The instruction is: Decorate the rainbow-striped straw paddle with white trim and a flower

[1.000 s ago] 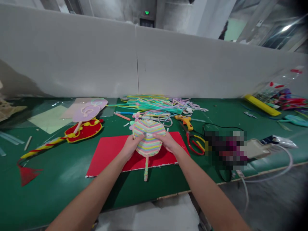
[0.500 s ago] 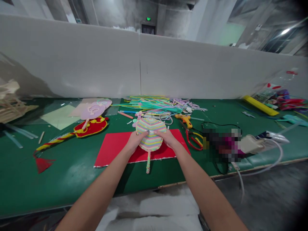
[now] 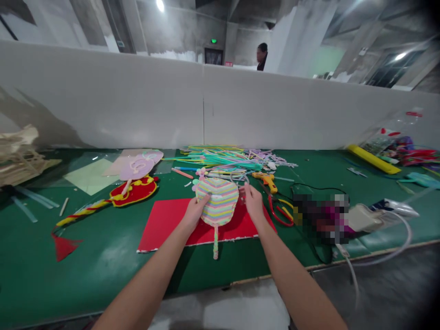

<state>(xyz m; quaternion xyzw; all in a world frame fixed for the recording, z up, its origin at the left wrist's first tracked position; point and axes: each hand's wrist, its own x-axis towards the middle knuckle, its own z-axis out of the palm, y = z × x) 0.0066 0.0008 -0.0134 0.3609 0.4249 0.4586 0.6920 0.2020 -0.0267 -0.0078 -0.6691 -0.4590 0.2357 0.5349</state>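
A round hand fan (image 3: 220, 206), covered in wavy pastel stripes of pink, yellow, green and white, is held over the red board (image 3: 165, 222). Its twisted pastel handle (image 3: 216, 243) points toward me. My left hand (image 3: 195, 214) is closed on the fan's left edge, thumb on the striped face and the other fingers hidden behind. Small pastel flower shapes (image 3: 200, 173) show at the fan's upper left edge. Just off the right edge is my right hand (image 3: 253, 204), its fingers bent and a little apart, with nothing visible in them.
Behind the board lies a pile of pastel pipe cleaners (image 3: 220, 158). A yellow glue gun (image 3: 266, 180) and red-handled pliers (image 3: 280, 213) sit to the right, near cables and a pale box (image 3: 364, 217). A red tasselled fan (image 3: 134, 191) lies left. A white partition (image 3: 137, 101) stands behind.
My right hand has let go of the fan's right edge and moved slightly right. My left hand still grips the fan. The view has tilted up a little, and a person appears beyond the partition.
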